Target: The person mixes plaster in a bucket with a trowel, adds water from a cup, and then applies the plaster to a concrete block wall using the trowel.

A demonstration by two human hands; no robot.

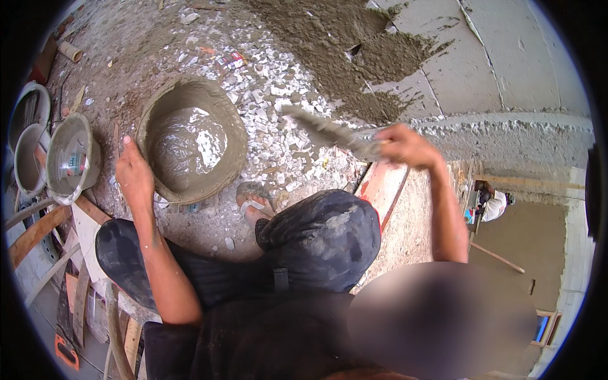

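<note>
A round bucket [242,136] crusted with grey cement stands on the rubble, with wet, shiny mortar [183,142] inside. My left hand [135,174] is at its left side, thumb pointing up, closed against the rim; the other fingers are mostly hidden. My right hand [405,147] is closed round the handle of a trowel [326,132], held up to the right of the bucket. Grey mortar coats the trowel's blade, which points left and is slightly blurred. Beyond it, a mound of wet mortar [392,57] lies spread against grey panels.
Several more buckets [76,158] stand at the left. Wooden boards [82,297] and an orange-handled saw [66,353] lie lower left. White stone chips [272,95] cover the ground. A plank [383,183] lies by my knee. Another person [493,202] is at the far right.
</note>
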